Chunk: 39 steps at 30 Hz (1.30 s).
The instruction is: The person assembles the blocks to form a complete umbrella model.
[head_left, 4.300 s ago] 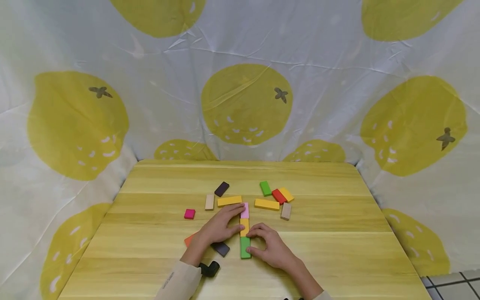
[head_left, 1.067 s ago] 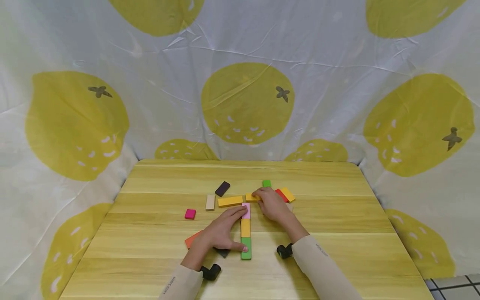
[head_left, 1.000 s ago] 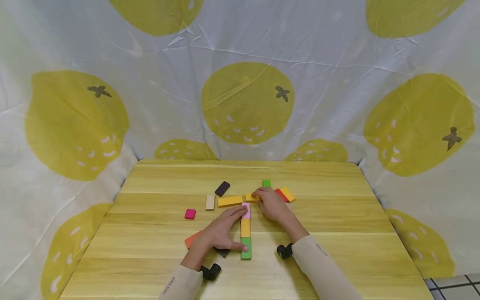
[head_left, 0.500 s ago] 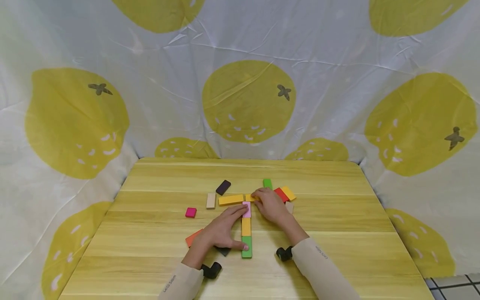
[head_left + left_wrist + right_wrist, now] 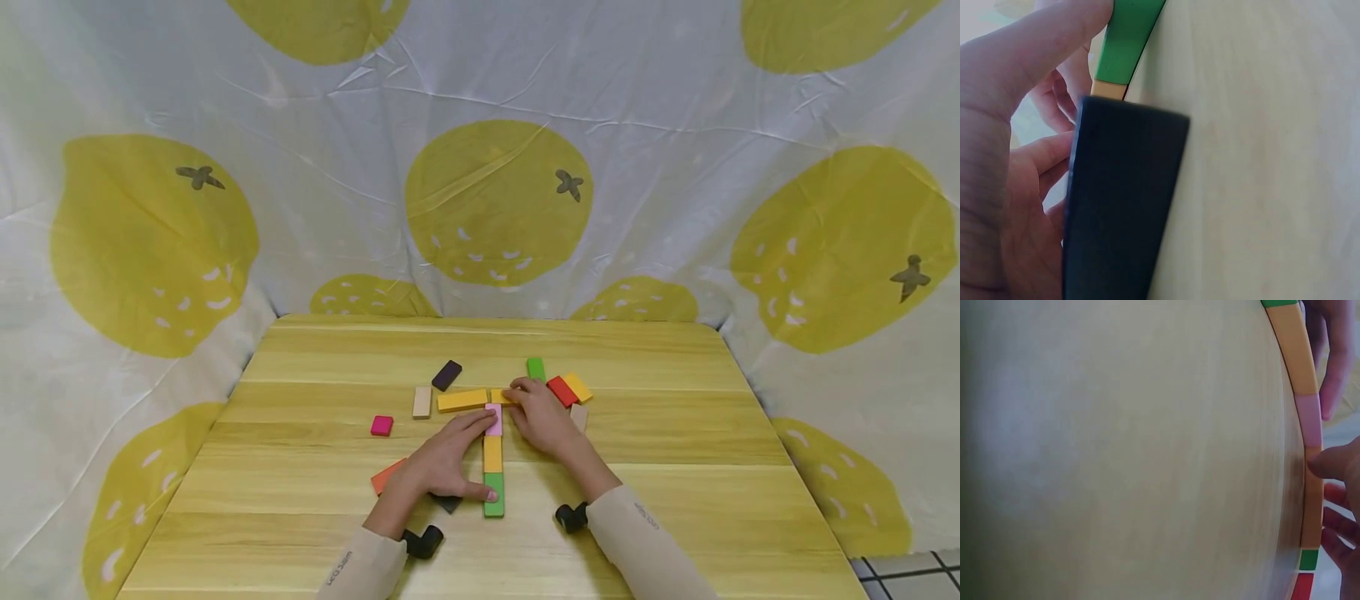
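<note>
Near the centre of the frame, the right hand's [image 5: 546, 418] grip pinches a yellow bar [image 5: 497, 396] at the top of an upright line on the surface [image 5: 675, 458]: pink block [image 5: 493, 427], yellow block [image 5: 492, 455], green block [image 5: 496, 507]. The left hand [image 5: 444, 460], its fingers extended and clasping nothing, touches the pink block with a fingertip and the green block with its thumb.

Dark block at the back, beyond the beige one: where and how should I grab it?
Probably pinch the dark block across the middle of its two long sides, coming from above. It lies flat and slanted, and both long sides look free of contact. Its near end sits close to the beige block, so gripping end to end would likely be more awkward.
</note>
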{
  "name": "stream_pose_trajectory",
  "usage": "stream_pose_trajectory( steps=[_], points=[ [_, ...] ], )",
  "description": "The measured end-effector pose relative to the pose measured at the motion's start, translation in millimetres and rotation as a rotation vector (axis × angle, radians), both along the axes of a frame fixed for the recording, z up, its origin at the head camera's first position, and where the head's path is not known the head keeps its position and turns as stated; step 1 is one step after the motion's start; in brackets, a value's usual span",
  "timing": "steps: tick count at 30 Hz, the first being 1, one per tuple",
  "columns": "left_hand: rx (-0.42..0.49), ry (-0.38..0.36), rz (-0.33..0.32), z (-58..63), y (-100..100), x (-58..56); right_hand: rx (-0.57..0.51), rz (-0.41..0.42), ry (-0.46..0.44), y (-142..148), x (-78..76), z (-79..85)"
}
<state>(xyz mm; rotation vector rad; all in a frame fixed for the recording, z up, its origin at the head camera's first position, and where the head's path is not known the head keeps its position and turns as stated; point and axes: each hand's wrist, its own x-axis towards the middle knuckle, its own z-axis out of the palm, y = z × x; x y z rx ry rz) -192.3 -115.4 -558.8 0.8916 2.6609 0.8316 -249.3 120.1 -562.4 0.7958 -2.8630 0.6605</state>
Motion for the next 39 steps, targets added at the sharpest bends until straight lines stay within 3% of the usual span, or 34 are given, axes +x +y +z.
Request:
stream_pose_trajectory(
  steps=[12,24,30,39],
  points=[
    [-0.012,0.030,-0.013,-4.1,-1.1,-1.1,0.062,0.017,0.046,-1.0,7.1,1.8],
    [-0.017,0.029,-0.023,-3.7,-1.2,-1.1,0.134,0.068,-0.107,7.5,13.2,6.6],
    [-0.006,0.008,-0.018,-2.0,-0.4,-0.6,0.177,0.089,-0.108,11.1,16.6,5.3],
    [0.001,-0.007,-0.012,-0.1,-1.7,-0.5,0.142,0.106,-0.099,14.4,23.1,1.9]
  ],
)
